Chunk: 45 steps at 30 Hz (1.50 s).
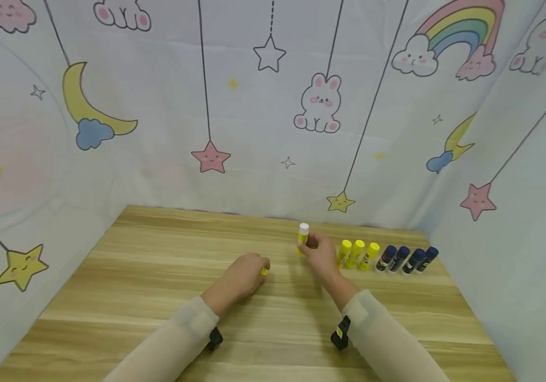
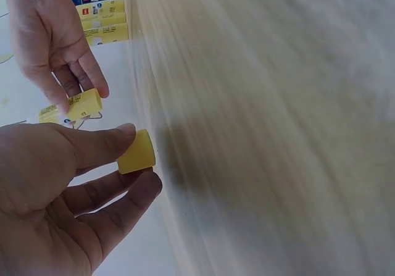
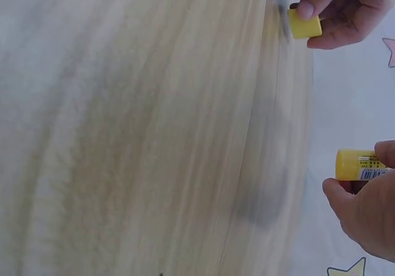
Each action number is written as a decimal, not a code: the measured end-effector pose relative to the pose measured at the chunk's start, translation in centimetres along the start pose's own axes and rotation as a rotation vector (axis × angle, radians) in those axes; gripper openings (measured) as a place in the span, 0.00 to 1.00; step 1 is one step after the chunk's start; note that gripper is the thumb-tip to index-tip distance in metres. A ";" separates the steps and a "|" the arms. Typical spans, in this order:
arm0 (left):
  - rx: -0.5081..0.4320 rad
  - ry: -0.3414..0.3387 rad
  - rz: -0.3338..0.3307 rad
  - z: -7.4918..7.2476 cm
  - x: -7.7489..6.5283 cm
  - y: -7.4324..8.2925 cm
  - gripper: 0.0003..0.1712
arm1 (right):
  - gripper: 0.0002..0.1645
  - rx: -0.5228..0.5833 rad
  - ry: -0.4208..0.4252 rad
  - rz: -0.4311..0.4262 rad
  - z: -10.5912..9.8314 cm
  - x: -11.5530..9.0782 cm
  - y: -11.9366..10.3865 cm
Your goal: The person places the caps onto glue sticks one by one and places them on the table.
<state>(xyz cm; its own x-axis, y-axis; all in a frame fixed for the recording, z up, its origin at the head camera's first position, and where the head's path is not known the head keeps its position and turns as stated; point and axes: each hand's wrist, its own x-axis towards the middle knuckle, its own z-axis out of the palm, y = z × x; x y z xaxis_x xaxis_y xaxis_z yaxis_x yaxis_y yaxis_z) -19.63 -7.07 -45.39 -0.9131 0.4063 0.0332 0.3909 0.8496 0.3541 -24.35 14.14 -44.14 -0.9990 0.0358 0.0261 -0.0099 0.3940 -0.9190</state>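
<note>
My right hand (image 1: pixel 322 258) holds a yellow glue stick (image 1: pixel 304 232) upright near the back of the table, its white top bare and pointing up. In the right wrist view, printed text and a barcode show on its body between thumb and fingers. To the left of it, low over the wood, my left hand (image 1: pixel 240 275) pinches a small yellow cap (image 2: pixel 137 154) between thumb and fingertips. The cap and the glue stick are apart. Most of the cap is hidden by the fingers in the head view.
Right of my right hand stand several capped glue sticks in a row: yellow ones (image 1: pixel 356 254) first, then dark blue ones (image 1: pixel 402 261). They are on a wood-grain table (image 1: pixel 168 254). A white printed curtain (image 1: pixel 254 116) rises close behind the table's back edge.
</note>
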 end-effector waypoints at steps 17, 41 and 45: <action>-0.474 0.113 -0.138 -0.9 -2.0 -1.0 0.15 | 0.22 0.081 -0.151 0.019 -1.0 -4.4 -0.6; -0.716 0.277 -0.264 -1.4 -2.1 -1.0 0.12 | 0.20 -0.380 0.052 -0.235 -1.6 -6.2 -1.7; -0.749 0.296 -0.279 -1.7 -2.1 -0.8 0.12 | 0.20 -0.453 0.072 -0.273 -1.6 -6.1 -1.5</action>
<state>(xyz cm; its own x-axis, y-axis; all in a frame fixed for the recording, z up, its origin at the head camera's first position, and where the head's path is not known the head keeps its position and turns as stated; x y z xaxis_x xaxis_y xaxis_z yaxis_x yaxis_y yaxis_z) -18.27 -9.16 -44.15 -0.9980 0.0221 0.0590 0.0629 0.4160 0.9072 -18.14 14.84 -42.31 -0.9572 -0.0671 0.2815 -0.2333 0.7545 -0.6134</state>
